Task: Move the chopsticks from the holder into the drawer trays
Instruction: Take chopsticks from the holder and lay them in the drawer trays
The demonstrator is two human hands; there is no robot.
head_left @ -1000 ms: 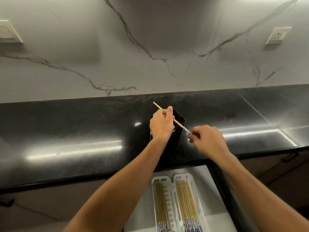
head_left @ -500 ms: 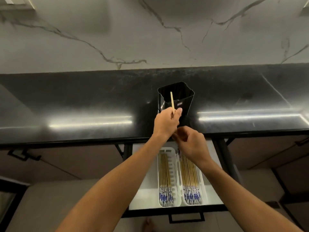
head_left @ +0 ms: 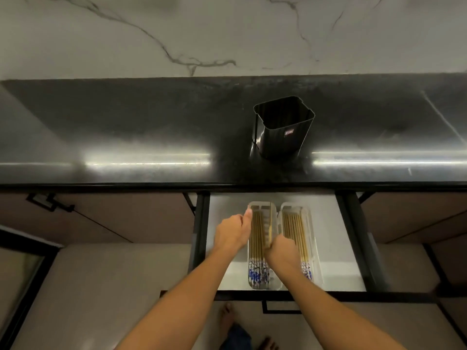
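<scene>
Open drawer (head_left: 328,248): both hands (right hand (head_left: 281,250) gripping chopstick (head_left: 270,232)) over left tray (head_left: 275,284).

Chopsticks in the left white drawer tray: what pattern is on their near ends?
Blue-and-white floral-looking print on the wooden chopsticks, seen in the head view.

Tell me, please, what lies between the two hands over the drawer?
In the head view, the left tray with its chopsticks lies between the left hand and the right hand, which holds one chopstick over it.
</scene>
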